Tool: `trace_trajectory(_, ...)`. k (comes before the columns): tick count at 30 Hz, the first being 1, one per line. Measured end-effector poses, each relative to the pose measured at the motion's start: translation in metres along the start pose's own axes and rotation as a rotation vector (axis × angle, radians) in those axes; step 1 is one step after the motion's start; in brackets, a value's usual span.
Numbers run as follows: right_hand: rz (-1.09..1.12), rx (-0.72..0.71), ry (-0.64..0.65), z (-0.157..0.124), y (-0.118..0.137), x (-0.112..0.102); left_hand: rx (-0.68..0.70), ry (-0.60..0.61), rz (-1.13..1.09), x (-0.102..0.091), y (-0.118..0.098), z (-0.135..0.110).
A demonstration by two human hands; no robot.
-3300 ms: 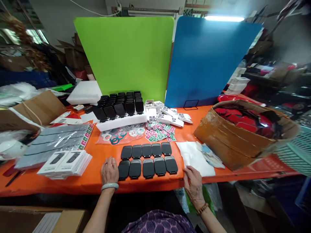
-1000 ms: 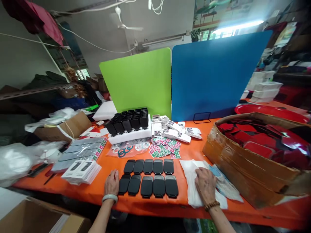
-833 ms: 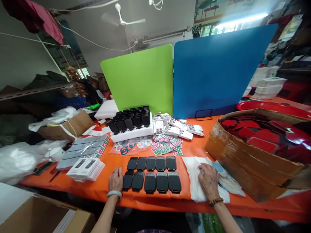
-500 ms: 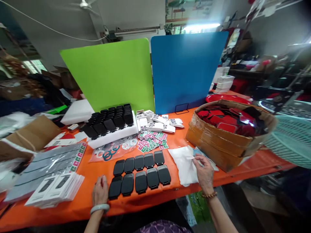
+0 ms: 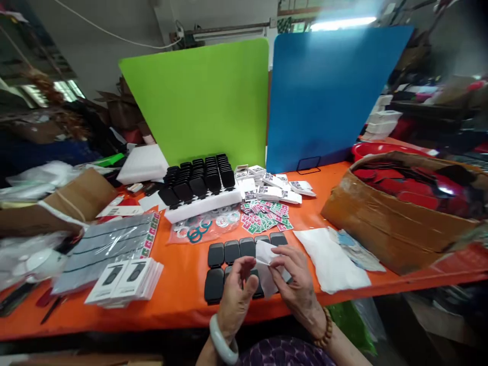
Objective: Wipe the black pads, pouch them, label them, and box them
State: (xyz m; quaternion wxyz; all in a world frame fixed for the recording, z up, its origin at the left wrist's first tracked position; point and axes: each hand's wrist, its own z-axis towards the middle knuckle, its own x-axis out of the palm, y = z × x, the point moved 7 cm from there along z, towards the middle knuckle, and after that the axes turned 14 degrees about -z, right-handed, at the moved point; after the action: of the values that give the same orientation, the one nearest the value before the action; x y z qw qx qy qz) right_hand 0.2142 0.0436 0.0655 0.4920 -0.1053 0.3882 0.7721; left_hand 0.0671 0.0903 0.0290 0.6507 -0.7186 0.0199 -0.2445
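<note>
My right hand (image 5: pixel 296 282) pinches a thin, translucent white sheet (image 5: pixel 262 277), perhaps a flat pouch, by its upper right part. Close to the sheet's left side is my left hand (image 5: pixel 236 300), its thumb and fingers curved and apart, with nothing visible between them. Under both hands lie two rows of flat black cases (image 5: pixel 216 254) with rounded corners, partly covered by the hands and the sheet. To the right of my right hand rests a pile of similar white sheets (image 5: pixel 333 262), beside a pale blue crumpled wrapper (image 5: pixel 356 246).
A cardboard box (image 5: pixel 366 229) of red and black pieces stands at right. Behind are a white foam tray (image 5: pixel 204 204) of black cases, small white boxes (image 5: pixel 270 193), and red and green cards (image 5: pixel 263 216). Printed white boxes (image 5: pixel 122 279) lie left. Green (image 5: pixel 206 101) and blue (image 5: pixel 324 96) panels rise behind.
My right hand has lifted a white sheet off the pile and brought it left over the black cases. My left hand has moved right to meet it. The view has shifted.
</note>
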Motion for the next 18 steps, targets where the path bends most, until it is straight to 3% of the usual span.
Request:
trace_trajectory(2,-0.016,-0.068,0.052,-0.007,0.012,0.01,-0.014,0.009,-0.03,0.007,0.004,0.001)
trace_trajectory(6,0.076,-0.115,0.212,-0.018,0.019,0.023,-0.039,-0.189,-0.051,-0.011,0.012,0.001)
trace_trajectory(8,0.177,-0.039,0.293,-0.017,0.013,0.026,-0.072,-0.236,-0.085,-0.019,0.014,-0.001)
trace_trajectory(12,0.35,0.205,0.393,-0.005,-0.007,0.03,-0.158,-0.158,-0.186,-0.018,0.013,-0.009)
trace_trajectory(16,0.662,0.321,0.736,-0.011,-0.004,0.054,-0.217,-0.117,-0.218,-0.019,0.013,-0.019)
trace_trajectory(18,0.736,0.418,0.781,-0.019,-0.004,0.062,-0.233,-0.132,-0.225,-0.023,0.016,-0.023)
